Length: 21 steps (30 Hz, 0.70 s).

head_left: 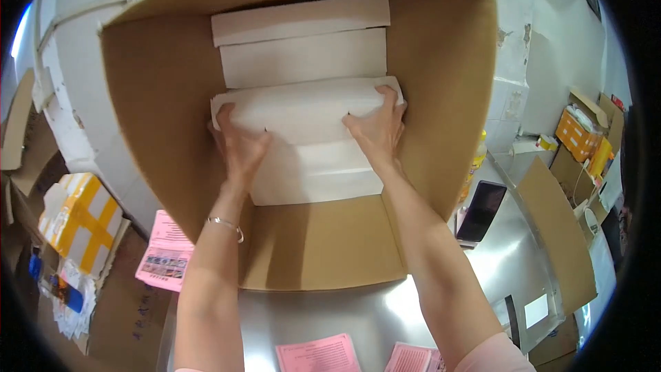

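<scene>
Both my arms reach into a large brown cardboard box [323, 244]. My left hand [241, 148] grips the left end of a white carton [310, 107], its thumb on the near face. At the carton's right end my right hand [380, 131] has its fingers bent over the top edge and corner. Behind it, other white cartons [303, 55] stand against the box's far wall. More white carton surface [317, 182] shows below the held one; whether it is a separate carton I cannot tell. A silver bracelet [226, 223] circles my left wrist.
The brown box stands on a shiny metal table [372, 317]. Pink printed sheets [320, 355] lie at the front, with more pink sheets [164, 255] at left. To the right are a dark phone [483, 208], a yellow bottle [475, 165] and a loose cardboard flap [558, 234]. A yellow-taped parcel [82, 220] sits far left.
</scene>
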Tool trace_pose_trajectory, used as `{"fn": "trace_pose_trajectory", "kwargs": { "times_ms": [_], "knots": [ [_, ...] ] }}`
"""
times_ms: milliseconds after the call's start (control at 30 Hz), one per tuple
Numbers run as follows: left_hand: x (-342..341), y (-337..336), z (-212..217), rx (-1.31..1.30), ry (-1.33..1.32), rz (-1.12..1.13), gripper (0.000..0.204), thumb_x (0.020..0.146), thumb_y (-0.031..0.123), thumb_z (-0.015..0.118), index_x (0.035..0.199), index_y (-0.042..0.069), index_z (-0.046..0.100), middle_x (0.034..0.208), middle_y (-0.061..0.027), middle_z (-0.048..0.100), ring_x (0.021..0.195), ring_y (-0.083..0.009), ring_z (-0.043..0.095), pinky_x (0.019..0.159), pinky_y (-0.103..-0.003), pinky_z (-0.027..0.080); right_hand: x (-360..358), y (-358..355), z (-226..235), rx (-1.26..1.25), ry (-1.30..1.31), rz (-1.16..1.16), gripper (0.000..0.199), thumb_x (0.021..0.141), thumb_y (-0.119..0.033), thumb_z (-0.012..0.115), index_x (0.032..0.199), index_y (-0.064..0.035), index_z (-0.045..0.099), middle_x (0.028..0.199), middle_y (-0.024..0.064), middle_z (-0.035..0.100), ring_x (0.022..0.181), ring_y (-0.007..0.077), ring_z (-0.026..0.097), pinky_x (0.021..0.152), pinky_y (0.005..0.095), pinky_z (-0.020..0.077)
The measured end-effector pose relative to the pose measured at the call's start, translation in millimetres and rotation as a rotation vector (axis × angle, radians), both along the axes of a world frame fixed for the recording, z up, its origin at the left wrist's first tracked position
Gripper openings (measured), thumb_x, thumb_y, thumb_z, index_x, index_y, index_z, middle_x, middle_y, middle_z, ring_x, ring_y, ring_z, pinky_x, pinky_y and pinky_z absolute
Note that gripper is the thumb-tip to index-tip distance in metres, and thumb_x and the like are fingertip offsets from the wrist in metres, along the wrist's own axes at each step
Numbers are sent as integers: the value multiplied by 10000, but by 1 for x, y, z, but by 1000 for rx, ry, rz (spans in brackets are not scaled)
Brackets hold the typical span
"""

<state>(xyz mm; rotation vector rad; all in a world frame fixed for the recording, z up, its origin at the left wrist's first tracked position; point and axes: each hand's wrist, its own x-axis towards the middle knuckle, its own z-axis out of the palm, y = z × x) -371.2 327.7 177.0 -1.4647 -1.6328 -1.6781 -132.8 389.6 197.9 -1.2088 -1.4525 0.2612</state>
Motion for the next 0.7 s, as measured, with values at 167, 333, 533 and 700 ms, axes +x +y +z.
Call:
{"fn": "trace_pose_trajectory", "kwargs": {
  "times_ms": [167,333,533,700],
  "knots": [
    [42,-110,32,134,307,121,753,624,151,800,1299,71,475,1252,-215,499,1104,-403,530,930,-459,485,38,-58,-18,142,114,101,816,629,-224,812,1328,-83,414,1236,242,515,1194,394,490,991,474,430],
    [90,-266,38,53,337,212,785,645,35,810,1346,-11,460,1268,-207,539,1082,-353,595,984,-420,465,71,-161,-27,99,229,286,811,598,-197,831,1280,-43,421,1208,220,519,1171,380,505,984,451,430],
    [172,-326,-44,-165,266,101,887,674,78,853,1412,2,367,1352,-225,456,1234,-379,495,1064,-447,403,184,-236,-89,220,-33,184,838,524,-160,848,1255,-61,451,1152,204,525,1112,370,550,958,436,459],
    [252,-249,-117,-481,66,-295,797,724,189,834,1366,-30,415,1324,-244,464,1243,-369,476,1064,-425,395,305,-220,-147,-103,-170,-49,812,569,-213,827,1270,-74,442,1165,221,522,1097,406,554,923,462,486]
  ]
}}
